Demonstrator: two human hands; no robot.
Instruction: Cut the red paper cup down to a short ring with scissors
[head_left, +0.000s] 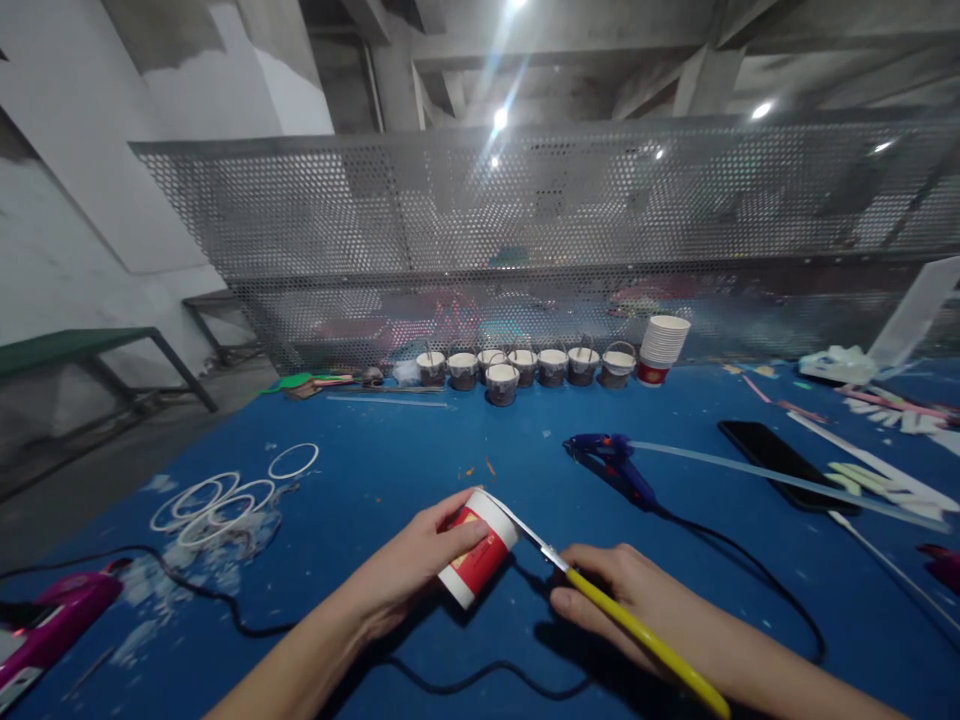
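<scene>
A red and white paper cup (487, 548) lies tilted in my left hand (420, 560), whose thumb and fingers are wrapped round it. My right hand (615, 590) is closed on scissors (630, 625) with long yellow handles. The metal blades touch the white end of the cup, and they look close together along its edge. Just beyond my right hand, a blue glue gun (615, 462) lies on its side with a long clear glue stick (720, 468) in its back.
Small grey buckets (501, 385) and a stack of paper cups (664, 350) stand along the perforated metal screen (375, 220). White rings (225, 505) lie left. A black phone (780, 465) and strips lie right. A magenta power strip (60, 625) and black cables cross the blue table (390, 440).
</scene>
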